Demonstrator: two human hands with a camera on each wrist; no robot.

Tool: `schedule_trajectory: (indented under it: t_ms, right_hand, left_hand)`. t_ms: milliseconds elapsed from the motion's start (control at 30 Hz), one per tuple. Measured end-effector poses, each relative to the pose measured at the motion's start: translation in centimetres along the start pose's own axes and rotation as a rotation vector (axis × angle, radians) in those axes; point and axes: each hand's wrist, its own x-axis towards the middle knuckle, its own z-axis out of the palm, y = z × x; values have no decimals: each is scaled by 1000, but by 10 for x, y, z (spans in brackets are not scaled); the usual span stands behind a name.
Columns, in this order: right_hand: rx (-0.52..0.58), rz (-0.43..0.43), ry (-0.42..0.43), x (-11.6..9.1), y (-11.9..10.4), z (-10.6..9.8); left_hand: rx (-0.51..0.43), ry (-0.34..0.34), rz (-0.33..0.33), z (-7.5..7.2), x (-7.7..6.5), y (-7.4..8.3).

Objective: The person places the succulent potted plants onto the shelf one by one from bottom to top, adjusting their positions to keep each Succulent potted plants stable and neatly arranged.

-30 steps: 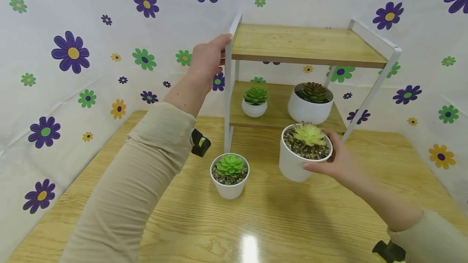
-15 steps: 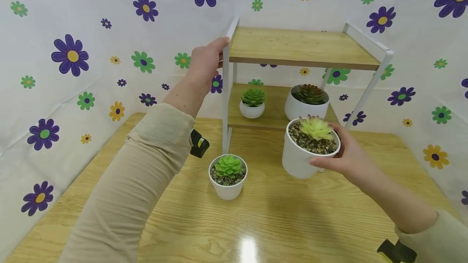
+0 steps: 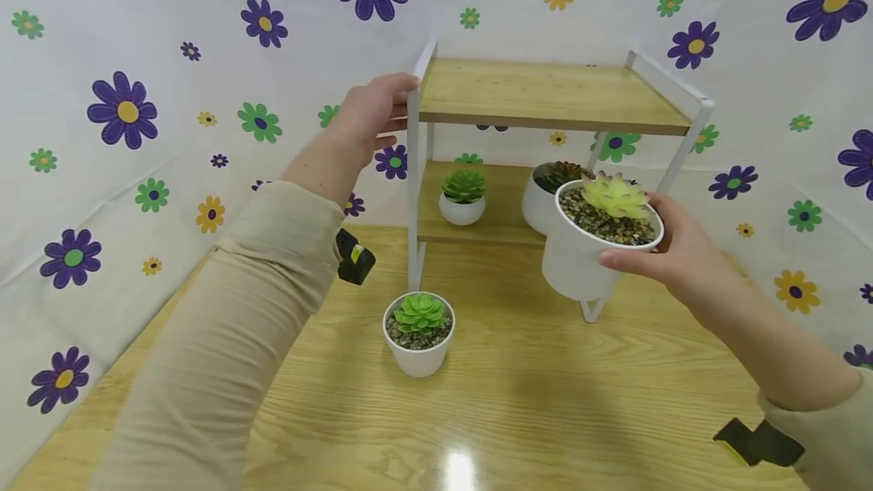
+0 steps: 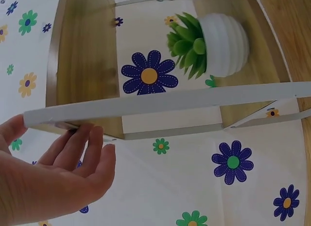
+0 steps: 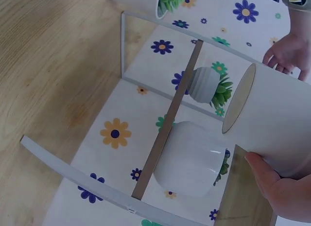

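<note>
My right hand [image 3: 689, 248] grips a white pot [image 3: 580, 264] of pale yellow-green succulent [image 3: 617, 195] and gravel. Thumb in front, it holds the pot raised before the shelf's right side, partly covering a wide white pot [image 3: 535, 203] with a dark reddish succulent. My left hand [image 3: 368, 116] holds the upper left corner of the two-tier shelf [image 3: 546, 89]. In the left wrist view the thumb lies on the white metal frame [image 4: 146, 102], with the fingers at its side. A small round white pot [image 3: 462, 209] with a green succulent stands on the lower tier.
Another potted green succulent [image 3: 417, 339] stands on the wooden table [image 3: 518, 415], in front of the shelf's left leg. The upper tier has a bare wooden board. Behind hangs a white backdrop [image 3: 286, 173] printed with flowers.
My right hand has lifted the pale succulent's pot up and to the right, now overlapping the wide pot in view. The left hand stays at the shelf corner; the head view has shifted slightly.
</note>
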Motion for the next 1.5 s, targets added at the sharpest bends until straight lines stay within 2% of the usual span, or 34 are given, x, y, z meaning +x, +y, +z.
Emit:
schedule_trajectory:
  t_ms: [167, 367, 533, 667, 867, 1100, 1267, 1500]
  right_hand:
    - [-45, 28, -6, 0, 1, -1]
    - [-67, -5, 32, 2, -6, -5]
    - [-119, 10, 55, 8, -27, -14]
    - [-89, -13, 68, 15, -49, -22]
    - [-83, -72, 118, 33, -79, -31]
    - [-59, -53, 116, 60, -109, -32]
    - [-10, -50, 128, 76, -131, -25]
    - [73, -108, 160, 102, -157, -9]
  left_hand:
    - [-19, -25, -32, -5, 2, 3]
    - [-18, -22, -25, -5, 1, 2]
    - [4, -31, -13, -6, -1, 1]
    - [7, -30, -9, -7, -2, 1]
    - [-4, -29, 1, -6, -2, 2]
    - [-15, -27, 8, -5, -1, 0]
    - [-26, -25, 9, -5, 0, 0]
    - [-30, -18, 2, -5, 0, 1]
